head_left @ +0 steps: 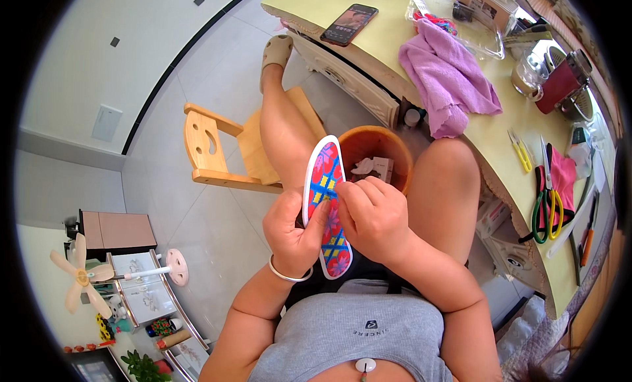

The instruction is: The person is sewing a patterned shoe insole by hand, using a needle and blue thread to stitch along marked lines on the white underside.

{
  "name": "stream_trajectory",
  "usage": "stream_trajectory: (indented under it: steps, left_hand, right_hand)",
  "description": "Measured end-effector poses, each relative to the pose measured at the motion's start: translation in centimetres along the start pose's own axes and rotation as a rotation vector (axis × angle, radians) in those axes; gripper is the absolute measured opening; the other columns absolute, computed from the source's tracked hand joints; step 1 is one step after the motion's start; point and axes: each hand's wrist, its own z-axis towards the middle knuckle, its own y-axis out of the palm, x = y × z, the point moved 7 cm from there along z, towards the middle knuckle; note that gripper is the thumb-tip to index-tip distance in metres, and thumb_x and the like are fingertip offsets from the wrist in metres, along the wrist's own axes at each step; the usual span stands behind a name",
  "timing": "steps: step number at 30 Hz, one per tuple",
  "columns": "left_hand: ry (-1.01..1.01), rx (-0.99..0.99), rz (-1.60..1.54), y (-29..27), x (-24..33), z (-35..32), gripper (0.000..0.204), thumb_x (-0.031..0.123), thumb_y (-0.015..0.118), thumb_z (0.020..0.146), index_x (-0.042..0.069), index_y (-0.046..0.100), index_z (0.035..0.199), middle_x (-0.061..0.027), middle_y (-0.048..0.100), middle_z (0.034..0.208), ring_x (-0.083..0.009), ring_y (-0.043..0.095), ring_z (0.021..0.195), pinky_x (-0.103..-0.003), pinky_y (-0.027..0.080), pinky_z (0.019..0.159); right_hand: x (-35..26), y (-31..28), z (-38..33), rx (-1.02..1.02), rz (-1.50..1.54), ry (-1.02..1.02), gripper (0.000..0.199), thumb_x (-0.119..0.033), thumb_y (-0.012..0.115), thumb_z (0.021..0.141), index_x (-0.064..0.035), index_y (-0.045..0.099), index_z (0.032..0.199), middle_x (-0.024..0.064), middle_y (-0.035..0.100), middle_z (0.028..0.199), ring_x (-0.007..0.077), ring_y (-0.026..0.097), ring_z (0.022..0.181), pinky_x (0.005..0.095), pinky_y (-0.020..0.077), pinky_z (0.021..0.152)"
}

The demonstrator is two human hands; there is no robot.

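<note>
An embroidered insole with a white edge and a red, blue, yellow and pink pattern is held upright above my lap. My left hand is closed around its left side, the thumb lying across the patterned face. On the right side, my right hand is closed in a pinch against the insole's middle, at the pattern. Whatever sits between those fingertips is too small or hidden to make out. My fingers cover part of the insole's middle.
A yellow-topped desk on the right bears a phone, a purple towel, scissors, small yellow-handled snips and a dark red flask. Beneath my hands stand an orange bin and a small wooden chair supporting my leg.
</note>
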Motion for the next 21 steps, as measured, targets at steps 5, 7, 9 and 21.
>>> stream_trajectory:
  steps: [5, 7, 9, 21]
  left_hand:
    - [0.042, -0.080, 0.163, 0.2, 0.3, -0.7, 0.013, 0.001, 0.068, 0.083, -0.003, 0.061, 0.093, -0.0073, 0.063, 0.080, -0.0114, 0.056, 0.067, -0.024, 0.047, 0.062]
    - [0.052, -0.038, 0.124, 0.1, 0.2, -0.2, 0.014, 0.000, 0.067, 0.084, -0.004, 0.060, 0.094, -0.0055, 0.065, 0.082, -0.0081, 0.056, 0.070, -0.023, 0.047, 0.064]
    - [0.050, 0.024, 0.095, -0.4, 0.6, 0.4, 0.014, 0.000, 0.067, 0.084, -0.004, 0.060, 0.095, -0.0053, 0.065, 0.082, -0.0077, 0.056, 0.070, -0.022, 0.047, 0.063]
    - [-0.241, -0.080, -0.401, -0.9, -1.8, 0.2, 0.014, -0.004, 0.065, 0.083, 0.000, 0.062, 0.096, -0.0022, 0.062, 0.084, -0.0091, 0.057, 0.077, -0.023, 0.047, 0.070]
  right_hand:
    - [0.1, -0.1, -0.1, 0.004, 0.038, 0.035, 0.015, 0.004, 0.066, 0.072, -0.0001, 0.060, 0.085, 0.0099, 0.056, 0.066, 0.0252, 0.056, 0.056, 0.0343, 0.0464, 0.051]
    - [0.2, -0.3, 0.1, 0.033, 0.067, 0.072, 0.014, 0.004, 0.067, 0.071, -0.0016, 0.060, 0.082, 0.0095, 0.058, 0.067, 0.0253, 0.059, 0.058, 0.0339, 0.0480, 0.052]
    - [0.4, -1.0, 0.3, 0.067, 0.075, 0.092, 0.015, 0.004, 0.067, 0.071, -0.0016, 0.060, 0.082, 0.0093, 0.059, 0.068, 0.0254, 0.059, 0.058, 0.0336, 0.0486, 0.053]
    - [3.3, -2.9, -0.6, 0.164, 0.310, 0.336, 0.010, -0.005, 0.069, 0.078, -0.0022, 0.065, 0.087, 0.0089, 0.063, 0.083, 0.0251, 0.059, 0.074, 0.0326, 0.0471, 0.067]
